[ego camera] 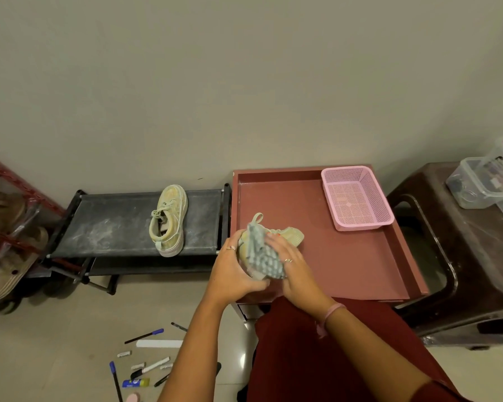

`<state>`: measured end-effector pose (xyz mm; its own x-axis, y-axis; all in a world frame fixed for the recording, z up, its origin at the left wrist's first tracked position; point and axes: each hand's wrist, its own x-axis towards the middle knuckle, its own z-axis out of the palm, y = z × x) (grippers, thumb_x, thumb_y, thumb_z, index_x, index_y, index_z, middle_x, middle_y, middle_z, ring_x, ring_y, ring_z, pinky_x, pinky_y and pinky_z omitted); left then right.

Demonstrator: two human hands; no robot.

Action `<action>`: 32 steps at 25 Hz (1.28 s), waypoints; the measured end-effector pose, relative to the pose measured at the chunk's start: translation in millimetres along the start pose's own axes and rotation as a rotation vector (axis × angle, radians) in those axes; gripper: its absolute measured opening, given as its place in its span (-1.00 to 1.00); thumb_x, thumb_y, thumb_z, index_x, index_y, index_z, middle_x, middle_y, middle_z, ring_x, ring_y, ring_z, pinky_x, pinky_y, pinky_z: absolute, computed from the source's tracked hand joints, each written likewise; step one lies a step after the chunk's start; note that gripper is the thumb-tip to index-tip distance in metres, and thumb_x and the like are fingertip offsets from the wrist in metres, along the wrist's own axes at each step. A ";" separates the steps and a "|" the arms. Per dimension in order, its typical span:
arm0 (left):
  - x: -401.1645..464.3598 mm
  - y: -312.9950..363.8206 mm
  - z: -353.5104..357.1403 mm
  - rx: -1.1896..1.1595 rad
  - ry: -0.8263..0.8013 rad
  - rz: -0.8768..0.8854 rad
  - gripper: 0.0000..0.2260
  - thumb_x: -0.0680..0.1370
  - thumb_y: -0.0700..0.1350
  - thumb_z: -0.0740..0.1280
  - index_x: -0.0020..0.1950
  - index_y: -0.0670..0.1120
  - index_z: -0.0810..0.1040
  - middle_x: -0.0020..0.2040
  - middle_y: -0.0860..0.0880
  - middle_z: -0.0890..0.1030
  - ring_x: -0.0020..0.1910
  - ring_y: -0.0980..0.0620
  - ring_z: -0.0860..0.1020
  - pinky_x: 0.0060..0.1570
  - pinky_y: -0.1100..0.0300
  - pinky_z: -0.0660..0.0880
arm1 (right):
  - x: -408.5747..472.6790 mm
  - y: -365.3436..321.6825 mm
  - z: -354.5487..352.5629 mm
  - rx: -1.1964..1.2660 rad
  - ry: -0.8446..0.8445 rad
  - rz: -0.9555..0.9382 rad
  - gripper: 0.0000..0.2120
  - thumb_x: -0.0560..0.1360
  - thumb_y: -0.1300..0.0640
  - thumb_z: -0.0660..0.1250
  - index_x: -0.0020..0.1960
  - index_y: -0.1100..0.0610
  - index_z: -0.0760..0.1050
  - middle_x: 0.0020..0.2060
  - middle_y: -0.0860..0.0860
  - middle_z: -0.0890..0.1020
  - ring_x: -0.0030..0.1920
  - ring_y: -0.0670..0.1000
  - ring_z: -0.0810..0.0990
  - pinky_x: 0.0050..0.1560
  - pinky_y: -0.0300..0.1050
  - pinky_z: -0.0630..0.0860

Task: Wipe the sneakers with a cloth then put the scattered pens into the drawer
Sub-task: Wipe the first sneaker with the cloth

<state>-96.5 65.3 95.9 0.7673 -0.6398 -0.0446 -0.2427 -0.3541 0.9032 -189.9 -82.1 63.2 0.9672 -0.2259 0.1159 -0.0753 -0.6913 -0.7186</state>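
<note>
Sneaker one, pale yellow-green canvas (291, 235), over red-brown tray top (346, 265): left hand (233, 274) grips it, right hand (294, 265) presses grey checked cloth (266, 258) flat on it. Wiping step in hand; next, likely the second dusty sneaker (169, 220) left of tray.

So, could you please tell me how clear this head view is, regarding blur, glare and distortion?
Head view: wide-angle bend curves the wall edges and the stool; light is dim and warm; a small glare spot sits on the floor tile; the hands, the cloth and the held sneaker look slightly soft; the pens stay readable.

pink basket (357, 198) blocking tray (346, 256) back-right, bare tray surface beside it
</note>
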 end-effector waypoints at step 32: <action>31.0 33.7 -5.1 0.041 -0.107 -0.025 -0.19 0.13 -0.18 0.67 0.21 0.21 0.32 0.09 0.19 0.57 0.07 0.31 0.56 0.03 0.42 0.46 | -7.9 -50.8 -45.8 -0.215 -0.119 -0.124 -0.15 0.39 0.50 0.07 0.54 -0.02 -0.12 0.52 -0.15 -0.21 0.48 -0.08 -0.30 0.47 -0.17 -0.24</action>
<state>-77.8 37.1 127.1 0.7062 -0.6987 -0.1147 -0.2498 -0.3974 0.8830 -204.8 -76.6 130.2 0.9930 -0.0564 0.1034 0.0084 -0.8417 -0.5399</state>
